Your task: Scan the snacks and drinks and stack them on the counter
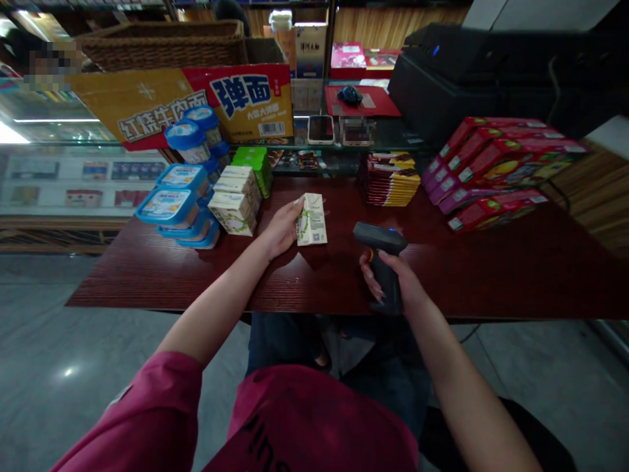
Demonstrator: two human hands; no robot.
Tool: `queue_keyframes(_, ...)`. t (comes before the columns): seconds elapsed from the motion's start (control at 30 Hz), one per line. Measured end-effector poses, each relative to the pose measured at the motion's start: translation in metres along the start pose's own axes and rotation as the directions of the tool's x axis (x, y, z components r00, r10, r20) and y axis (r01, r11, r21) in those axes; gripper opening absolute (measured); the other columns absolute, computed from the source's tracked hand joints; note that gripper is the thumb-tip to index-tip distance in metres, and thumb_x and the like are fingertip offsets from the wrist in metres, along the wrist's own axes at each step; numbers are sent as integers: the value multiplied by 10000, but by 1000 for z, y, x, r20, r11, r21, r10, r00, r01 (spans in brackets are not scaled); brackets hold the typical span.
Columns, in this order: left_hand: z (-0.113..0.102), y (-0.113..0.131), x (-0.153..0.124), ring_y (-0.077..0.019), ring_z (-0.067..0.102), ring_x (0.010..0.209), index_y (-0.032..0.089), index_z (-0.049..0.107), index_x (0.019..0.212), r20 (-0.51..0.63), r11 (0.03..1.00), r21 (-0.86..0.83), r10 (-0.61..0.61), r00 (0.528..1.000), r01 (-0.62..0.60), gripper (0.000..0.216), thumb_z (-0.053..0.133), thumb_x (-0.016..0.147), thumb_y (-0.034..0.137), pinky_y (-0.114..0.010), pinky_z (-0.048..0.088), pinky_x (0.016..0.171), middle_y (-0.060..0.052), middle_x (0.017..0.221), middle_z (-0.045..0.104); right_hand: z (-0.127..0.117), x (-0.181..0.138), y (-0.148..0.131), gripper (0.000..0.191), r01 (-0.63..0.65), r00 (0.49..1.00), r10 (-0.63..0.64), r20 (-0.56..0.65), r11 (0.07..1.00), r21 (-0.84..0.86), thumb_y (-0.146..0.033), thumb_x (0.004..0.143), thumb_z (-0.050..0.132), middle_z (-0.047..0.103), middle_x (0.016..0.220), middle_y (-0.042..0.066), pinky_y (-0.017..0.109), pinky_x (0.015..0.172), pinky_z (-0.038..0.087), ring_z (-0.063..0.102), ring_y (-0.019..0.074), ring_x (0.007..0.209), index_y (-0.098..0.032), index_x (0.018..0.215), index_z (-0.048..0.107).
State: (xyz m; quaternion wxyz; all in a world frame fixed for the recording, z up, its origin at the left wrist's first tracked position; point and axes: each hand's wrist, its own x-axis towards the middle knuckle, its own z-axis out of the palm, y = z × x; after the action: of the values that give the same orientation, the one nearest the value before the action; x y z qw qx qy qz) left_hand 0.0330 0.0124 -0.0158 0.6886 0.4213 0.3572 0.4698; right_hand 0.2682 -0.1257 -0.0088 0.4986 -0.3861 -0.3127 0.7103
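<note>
My left hand [284,228] is closed around the left side of a small cream drink carton [313,219] with green leaf print and a small square code. The carton is over the middle of the dark red wooden table [314,282]. In my right hand [405,278] is a dark grey barcode scanner [384,262], gripped by its handle, its head turned toward the carton. Similar cream cartons [236,200] stand in a block left of my left hand, with green boxes [254,167] behind them.
Blue-lidded tubs [167,204] are stacked at the left. Chocolate-bar-like packets [390,180] form a pile at the back. Red boxes [511,160] and purple ones are stacked on the right. A printed cardboard box [255,105], a phone [320,130] and a black machine [472,85] stand behind.
</note>
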Motion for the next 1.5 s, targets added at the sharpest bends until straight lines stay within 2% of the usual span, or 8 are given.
queue_keyframes(0.13, -3, 10, -6, -250, 711, 1066, 230, 655, 1267, -70, 905, 324, 313, 947, -275, 448, 789, 850, 325, -448, 576, 1001, -86, 1146, 729, 0, 1, 2, 369, 19, 999, -18, -26, 999, 31, -504, 767, 771, 568, 622, -24, 179, 292, 373, 436, 76, 384, -165, 888, 688)
queue_keyframes(0.3, 9, 13, -26, -229, 666, 1099, 252, 682, 1169, -23, 372, 846, 741, 671, -382, 333, 780, 851, 263, -363, 559, 1002, -70, 1174, 646, -2, 1, 2, 368, 22, 999, -21, -24, 999, 38, -498, 781, 766, 574, 629, -23, 178, 301, 391, 450, 77, 390, -158, 898, 687)
queue_keyframes(0.43, 27, 7, -38, -245, 652, 1203, 297, 635, 1290, 94, 211, 920, 699, 709, -330, 387, 712, 912, 318, -344, 566, 979, -62, 1316, 630, -5, 1, 3, 376, 11, 1000, -10, -30, 999, 42, -490, 787, 773, 579, 638, -22, 178, 312, 410, 463, 77, 400, -149, 918, 685)
queue_keyframes(0.6, 8, 17, -33, -321, 492, 1454, 289, 276, 1620, 357, 526, 659, 410, 839, -537, 1005, 816, 797, 495, -448, 459, 1165, -127, 1599, 471, -5, 2, 3, 397, -6, 999, 8, -42, 999, 48, -506, 771, 787, 573, 630, -31, 172, 319, 400, 456, 71, 399, -155, 922, 681)
queue_keyframes(0.73, -19, 32, -23, -332, 510, 1448, 351, 87, 1668, 473, 810, 468, 107, 874, -353, 1152, 813, 781, 457, -505, 447, 1169, -119, 1620, 460, -4, 1, 2, 401, -3, 999, 5, -33, 999, 43, -518, 764, 784, 565, 630, -36, 169, 319, 381, 450, 71, 405, -164, 918, 675)
queue_keyframes(0.93, -18, 27, -9, -318, 488, 1460, 307, 404, 1588, 496, 783, 549, -23, 868, -292, 985, 849, 715, 399, -466, 393, 1208, -86, 1581, 518, -4, 1, 2, 373, 9, 1000, -8, -22, 1000, 21, -501, 793, 763, 562, 634, -35, 168, 322, 385, 450, 68, 401, -164, 925, 671)
queue_keyframes(1.17, 24, -11, -4, -353, 546, 1262, 136, 635, 1243, 89, 431, 874, 311, 946, -224, 788, 925, 616, 517, -496, 379, 1136, -154, 1267, 648, -1, -2, 1, 374, 25, 1000, -25, -9, 1000, -4, -506, 794, 761, 573, 649, -32, 177, 313, 398, 448, 70, 395, -166, 924, 676)
queue_keyframes(1.5, 38, -16, -2, -247, 677, 1157, 159, 576, 1213, -106, 890, 422, 240, 965, -175, 532, 780, 828, 462, -344, 516, 977, -130, 1262, 712, -1, 0, 0, 395, -25, 1000, 25, -1, 996, -83, -527, 784, 765, 594, 645, -23, 180, 297, 407, 455, 73, 378, -164, 907, 666)
